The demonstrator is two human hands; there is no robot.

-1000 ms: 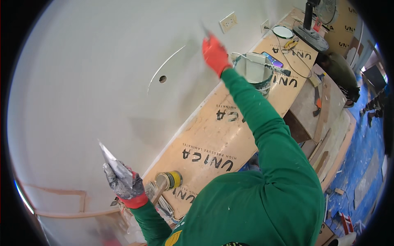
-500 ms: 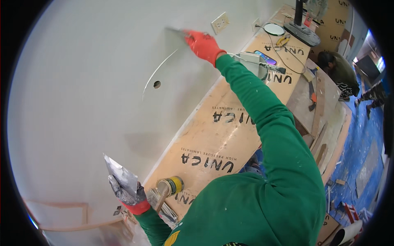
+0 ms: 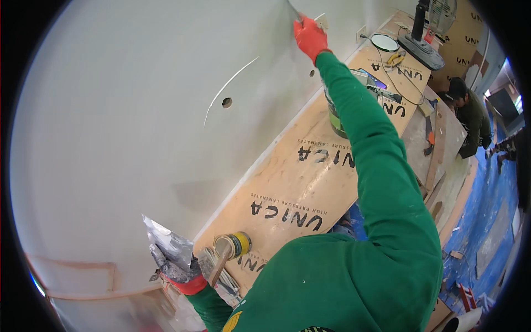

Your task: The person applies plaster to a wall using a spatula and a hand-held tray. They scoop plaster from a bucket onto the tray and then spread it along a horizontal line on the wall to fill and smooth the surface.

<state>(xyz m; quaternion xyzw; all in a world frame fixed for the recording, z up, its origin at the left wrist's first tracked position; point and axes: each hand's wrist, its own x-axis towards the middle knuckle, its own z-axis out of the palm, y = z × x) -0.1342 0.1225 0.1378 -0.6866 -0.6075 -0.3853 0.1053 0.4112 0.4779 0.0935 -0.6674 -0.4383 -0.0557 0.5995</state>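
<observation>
My right hand [image 3: 310, 37], in a red glove, is raised to the wall [image 3: 138, 127] at the top. It grips what looks like a putty knife [image 3: 293, 10], its thin dark blade close to the wall near an outlet [image 3: 323, 23], which the hand partly hides. A curved white streak [image 3: 227, 84] runs across the wall, beside a round hole [image 3: 227, 103]. Low on the left, my left hand [image 3: 180, 272], in a red glove with grey-smeared fingers, holds up a flat silvery metal plate [image 3: 168, 243].
A board-covered ledge [image 3: 276, 188] runs along the wall. On it stand a yellow-labelled can [image 3: 239, 243], a bucket [image 3: 336, 122] partly behind my right arm, a round mirror [image 3: 385, 42] and a fan [image 3: 423, 47]. A crouching person [image 3: 470, 116] is at the right; blue sheeting [image 3: 470, 221] covers the floor.
My right hand has moved up and to the right along the wall with the tool, partly covering the outlet. My left hand still holds the plate. The view has shifted slightly.
</observation>
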